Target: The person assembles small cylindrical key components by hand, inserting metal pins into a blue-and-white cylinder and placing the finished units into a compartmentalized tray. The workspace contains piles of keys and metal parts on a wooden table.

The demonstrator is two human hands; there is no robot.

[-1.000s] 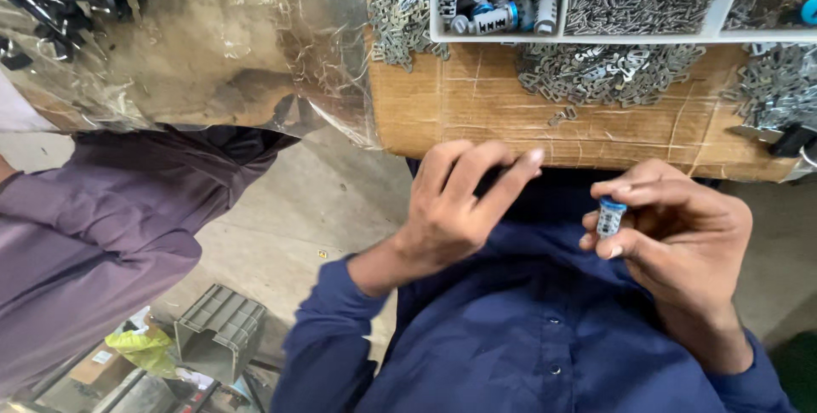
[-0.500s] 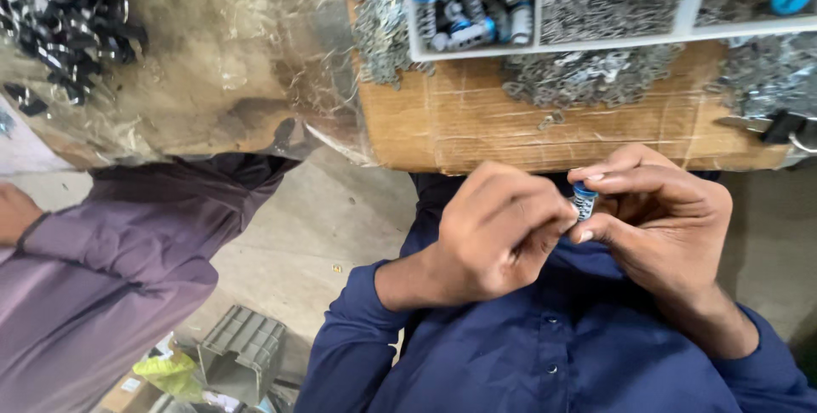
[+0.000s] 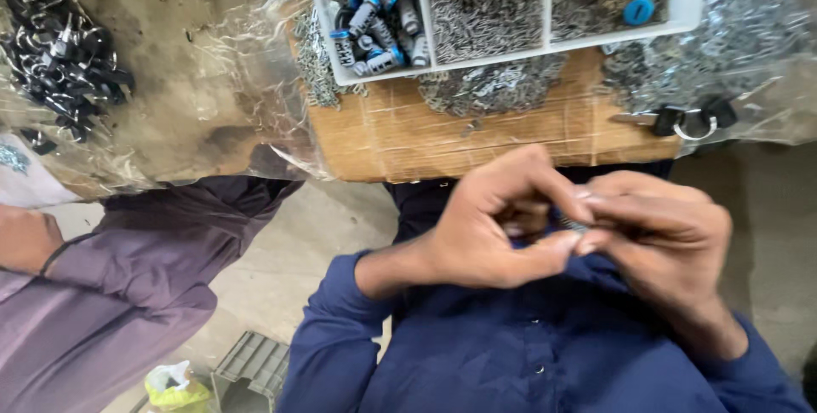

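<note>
Our left hand, apart from the other a second ago, now closes its grip against our right hand, both grips pinched on the small blue-capped metal cylinder, almost hidden between our fingertips, below the wooden table.

Both hands are up close to the chest, left hand and right hand curled, fingertips pinched together and touching in the middle.
</note>
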